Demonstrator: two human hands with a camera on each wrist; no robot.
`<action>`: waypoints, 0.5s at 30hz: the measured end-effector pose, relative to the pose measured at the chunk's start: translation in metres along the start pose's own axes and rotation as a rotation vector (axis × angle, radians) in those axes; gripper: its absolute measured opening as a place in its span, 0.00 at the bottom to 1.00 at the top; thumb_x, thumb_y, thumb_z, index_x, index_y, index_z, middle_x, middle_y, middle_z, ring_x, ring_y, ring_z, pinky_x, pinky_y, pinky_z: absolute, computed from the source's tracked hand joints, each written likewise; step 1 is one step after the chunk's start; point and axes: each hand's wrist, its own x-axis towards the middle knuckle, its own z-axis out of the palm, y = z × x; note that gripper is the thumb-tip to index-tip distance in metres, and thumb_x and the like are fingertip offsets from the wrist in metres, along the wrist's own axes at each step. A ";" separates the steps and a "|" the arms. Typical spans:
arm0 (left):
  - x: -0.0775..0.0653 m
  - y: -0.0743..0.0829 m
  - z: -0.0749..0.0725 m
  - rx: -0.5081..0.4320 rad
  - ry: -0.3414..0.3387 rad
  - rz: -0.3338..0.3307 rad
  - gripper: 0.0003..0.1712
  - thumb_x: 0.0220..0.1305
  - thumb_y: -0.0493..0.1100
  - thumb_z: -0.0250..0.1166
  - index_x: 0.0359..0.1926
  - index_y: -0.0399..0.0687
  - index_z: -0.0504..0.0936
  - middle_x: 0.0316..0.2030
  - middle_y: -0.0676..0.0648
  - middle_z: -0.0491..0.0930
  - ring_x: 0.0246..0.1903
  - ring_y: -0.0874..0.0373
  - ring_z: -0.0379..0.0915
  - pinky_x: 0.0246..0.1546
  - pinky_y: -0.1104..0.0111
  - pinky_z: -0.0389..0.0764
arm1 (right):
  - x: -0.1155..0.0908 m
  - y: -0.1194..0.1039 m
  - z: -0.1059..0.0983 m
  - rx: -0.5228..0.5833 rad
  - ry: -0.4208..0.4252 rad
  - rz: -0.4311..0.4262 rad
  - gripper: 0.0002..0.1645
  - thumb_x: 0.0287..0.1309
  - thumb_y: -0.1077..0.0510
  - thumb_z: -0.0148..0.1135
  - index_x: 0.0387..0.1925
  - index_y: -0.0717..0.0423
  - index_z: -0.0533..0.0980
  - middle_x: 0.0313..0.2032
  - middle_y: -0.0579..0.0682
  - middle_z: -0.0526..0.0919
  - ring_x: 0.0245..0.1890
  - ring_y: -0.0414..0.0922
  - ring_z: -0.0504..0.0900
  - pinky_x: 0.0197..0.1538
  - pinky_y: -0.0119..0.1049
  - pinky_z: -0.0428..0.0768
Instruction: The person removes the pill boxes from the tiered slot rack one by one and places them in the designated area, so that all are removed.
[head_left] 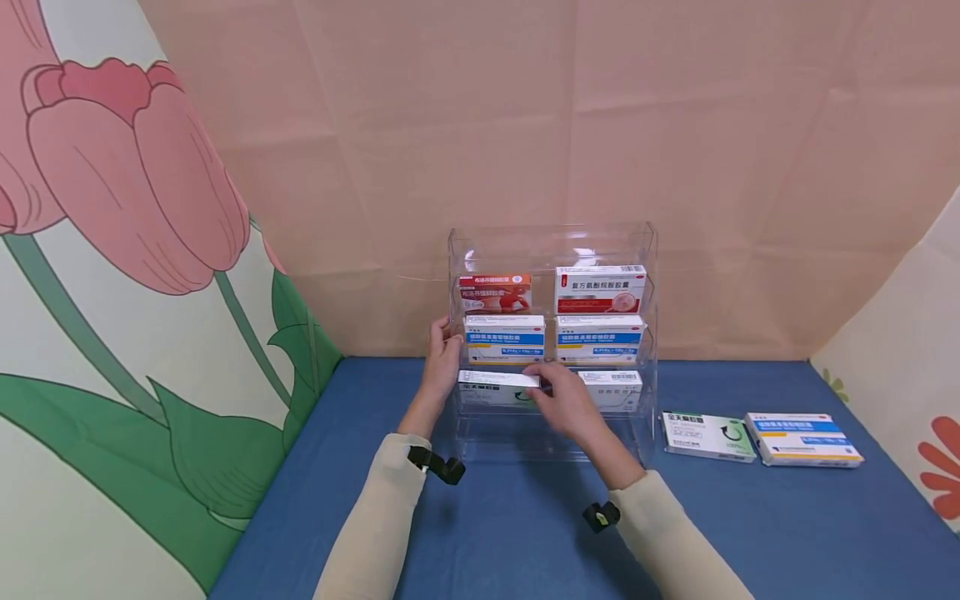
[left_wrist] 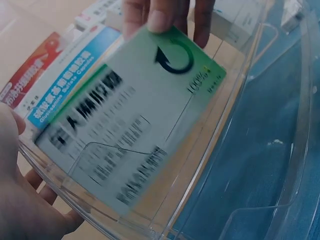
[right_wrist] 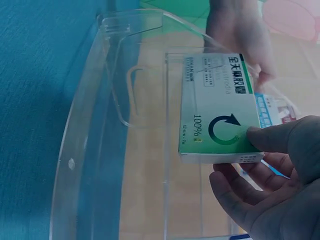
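Note:
A clear tiered display rack (head_left: 517,242) holds medicine boxes in rows. My left hand (head_left: 439,367) grips the rack's left side, thumb at the front and fingers behind the clear wall. With thumb and fingertips, my right hand (head_left: 567,404) pinches the right end of a white and green medicine box (right_wrist: 215,105) at the lower left of the rack. In the left wrist view the same box (left_wrist: 130,115) leans in the tier, its printed front facing out. Beside it, partly behind the right hand, stands a white medicine box (head_left: 615,392).
Above are two blue and white boxes, one on the left (head_left: 505,340), and a red box (head_left: 495,293) beside a white and red box (head_left: 600,289). On the blue table, right of the rack, lie a green and white box (head_left: 705,435) and a blue and white box (head_left: 804,439).

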 end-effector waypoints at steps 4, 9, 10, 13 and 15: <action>0.000 0.001 0.001 -0.005 0.004 0.001 0.26 0.72 0.41 0.48 0.69 0.46 0.62 0.62 0.36 0.67 0.59 0.41 0.68 0.62 0.47 0.65 | -0.004 -0.004 -0.008 0.037 0.049 -0.014 0.16 0.63 0.61 0.67 0.53 0.54 0.81 0.46 0.53 0.83 0.44 0.50 0.83 0.49 0.48 0.82; 0.001 0.000 0.001 -0.031 -0.002 0.009 0.26 0.72 0.40 0.48 0.69 0.45 0.62 0.60 0.35 0.68 0.57 0.42 0.69 0.58 0.51 0.66 | -0.010 -0.008 -0.020 0.102 0.086 -0.026 0.18 0.64 0.61 0.66 0.55 0.54 0.80 0.51 0.55 0.84 0.48 0.52 0.85 0.50 0.49 0.83; 0.001 0.000 0.001 -0.031 -0.001 0.009 0.26 0.72 0.40 0.48 0.69 0.45 0.62 0.60 0.35 0.68 0.56 0.43 0.69 0.58 0.52 0.67 | -0.011 -0.009 -0.022 0.114 0.089 -0.024 0.18 0.64 0.61 0.66 0.56 0.54 0.80 0.52 0.55 0.83 0.49 0.52 0.85 0.51 0.49 0.83; 0.001 -0.001 0.000 -0.028 0.003 0.002 0.26 0.72 0.41 0.48 0.69 0.46 0.63 0.60 0.36 0.68 0.55 0.44 0.68 0.55 0.54 0.67 | -0.015 -0.011 -0.029 0.119 0.091 -0.022 0.19 0.64 0.60 0.67 0.56 0.53 0.80 0.54 0.55 0.83 0.49 0.52 0.84 0.52 0.50 0.83; 0.001 -0.001 0.000 -0.020 0.007 0.000 0.26 0.72 0.41 0.48 0.69 0.46 0.63 0.60 0.36 0.68 0.55 0.43 0.68 0.54 0.55 0.67 | -0.017 -0.012 -0.034 0.127 0.084 -0.017 0.19 0.64 0.59 0.67 0.57 0.52 0.80 0.54 0.54 0.83 0.48 0.51 0.83 0.52 0.50 0.82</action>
